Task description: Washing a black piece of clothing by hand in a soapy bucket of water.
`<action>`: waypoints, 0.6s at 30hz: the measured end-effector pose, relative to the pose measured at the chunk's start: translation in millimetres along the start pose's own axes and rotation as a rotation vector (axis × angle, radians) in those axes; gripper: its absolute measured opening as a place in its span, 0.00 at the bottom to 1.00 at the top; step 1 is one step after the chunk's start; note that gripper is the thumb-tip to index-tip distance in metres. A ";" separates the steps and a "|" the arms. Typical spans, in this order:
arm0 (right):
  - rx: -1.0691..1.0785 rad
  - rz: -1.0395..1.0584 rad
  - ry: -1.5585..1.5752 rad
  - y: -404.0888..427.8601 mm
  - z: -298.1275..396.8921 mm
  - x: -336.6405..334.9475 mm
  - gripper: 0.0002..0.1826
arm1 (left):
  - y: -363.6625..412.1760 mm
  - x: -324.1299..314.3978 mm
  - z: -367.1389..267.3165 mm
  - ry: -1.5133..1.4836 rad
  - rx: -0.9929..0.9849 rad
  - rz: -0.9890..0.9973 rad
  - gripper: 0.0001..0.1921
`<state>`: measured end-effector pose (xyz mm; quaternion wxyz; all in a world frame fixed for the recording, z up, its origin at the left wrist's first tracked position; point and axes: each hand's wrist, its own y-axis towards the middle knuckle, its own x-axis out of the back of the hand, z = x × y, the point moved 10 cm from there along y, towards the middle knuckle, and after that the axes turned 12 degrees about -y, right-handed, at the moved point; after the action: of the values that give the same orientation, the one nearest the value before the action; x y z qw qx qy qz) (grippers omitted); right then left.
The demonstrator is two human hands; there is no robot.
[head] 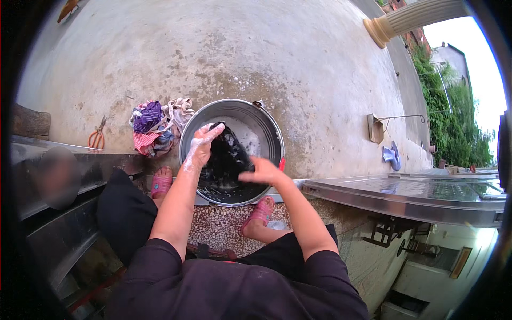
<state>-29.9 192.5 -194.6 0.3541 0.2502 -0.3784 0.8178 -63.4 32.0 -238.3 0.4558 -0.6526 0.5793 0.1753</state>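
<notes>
A round grey metal tub (275, 120) stands on the ground before me, with soapy water (250, 138) in it. My left hand (203, 145), covered in white suds, grips the upper end of a wet black cloth (227, 158), which hangs down into the tub. My right hand (260, 171) is blurred over the tub's right part, beside the lower right edge of the cloth; whether its fingers hold the cloth is unclear. To the left of the tub lies a heap of clothes (150, 120), purple, striped red and pale.
Orange-handled scissors (97, 136) lie left of the clothes. My feet in pink sandals (162, 183) flank the tub's near side. A metal door (400, 196) reaches to the right. Farther right are a long-handled dustpan (376, 130) and pale blue footwear (394, 156). A fluted column (420, 18) stands beyond.
</notes>
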 end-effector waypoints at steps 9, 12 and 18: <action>-0.193 -0.518 0.860 45.4 -40.7 1.6 0.22 | -0.5 54.2 88.7 -0.380 0.116 -0.394 0.18; 0.343 -0.588 0.074 6.5 127.9 -21.0 0.12 | -18.7 60.2 65.5 -0.441 -0.041 -0.052 0.12; -0.197 -0.648 -0.021 47.3 -10.8 5.8 0.12 | -27.2 28.2 99.3 -0.194 -0.040 -0.414 0.09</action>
<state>-71.5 181.5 -217.9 0.6141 0.3305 -0.3599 0.6197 -1.3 92.1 -300.9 0.5225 -0.7465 0.3830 0.1517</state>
